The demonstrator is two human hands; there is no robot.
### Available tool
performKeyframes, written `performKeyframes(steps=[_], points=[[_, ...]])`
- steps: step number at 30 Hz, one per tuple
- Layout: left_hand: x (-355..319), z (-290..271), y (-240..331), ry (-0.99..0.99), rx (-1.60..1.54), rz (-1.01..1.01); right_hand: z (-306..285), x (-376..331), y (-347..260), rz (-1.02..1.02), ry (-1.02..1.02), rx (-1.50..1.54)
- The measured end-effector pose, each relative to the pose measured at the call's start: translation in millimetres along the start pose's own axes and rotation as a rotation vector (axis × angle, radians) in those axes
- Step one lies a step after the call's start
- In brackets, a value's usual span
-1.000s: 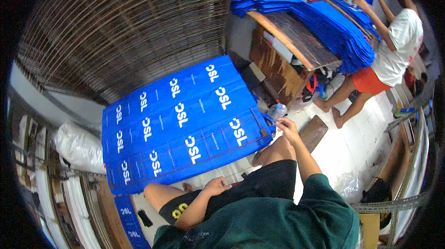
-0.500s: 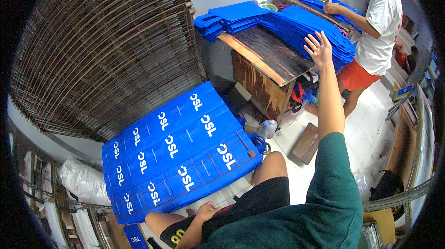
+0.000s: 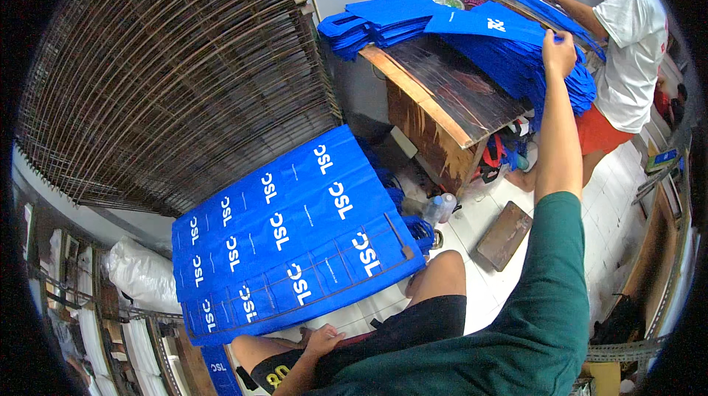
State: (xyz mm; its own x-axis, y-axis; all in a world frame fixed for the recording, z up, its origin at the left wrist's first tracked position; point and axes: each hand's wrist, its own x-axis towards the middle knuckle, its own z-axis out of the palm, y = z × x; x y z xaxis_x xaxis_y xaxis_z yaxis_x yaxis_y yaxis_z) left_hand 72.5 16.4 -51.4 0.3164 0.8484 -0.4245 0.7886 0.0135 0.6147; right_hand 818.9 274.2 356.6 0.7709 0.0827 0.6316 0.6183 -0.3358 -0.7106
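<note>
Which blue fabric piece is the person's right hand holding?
The top piece of the right-hand stack, its white print showing; the right hand pinches its right end, whereas no hand touches the left-hand stack.

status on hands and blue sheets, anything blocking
Right hand pinching blue sheet by its edge, over blue stack. Left hand at black shorts, nothing visible in it. Co-worker close beside blue stack.

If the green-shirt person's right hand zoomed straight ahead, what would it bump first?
Beyond the blue sheet that the right hand pinches, it would probably first meet the blue pieces near the co-worker's arm, though depth is unclear.
</note>
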Motion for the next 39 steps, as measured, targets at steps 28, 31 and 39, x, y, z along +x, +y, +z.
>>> performKeyframes(steps=[28, 31, 39], points=[[32, -101, 317, -0.525, -0.914, 0.617, -165, -169, -200, -1.261, -0.233, -0.116], [23, -121, 335, -0.659, -1.508, 0.441, -214, -254, -203, -1.425, -0.360, -0.102], [11, -162, 241, 0.185, -1.735, 0.008, -249, -418, -189, -1.537, -0.916, 0.249]])
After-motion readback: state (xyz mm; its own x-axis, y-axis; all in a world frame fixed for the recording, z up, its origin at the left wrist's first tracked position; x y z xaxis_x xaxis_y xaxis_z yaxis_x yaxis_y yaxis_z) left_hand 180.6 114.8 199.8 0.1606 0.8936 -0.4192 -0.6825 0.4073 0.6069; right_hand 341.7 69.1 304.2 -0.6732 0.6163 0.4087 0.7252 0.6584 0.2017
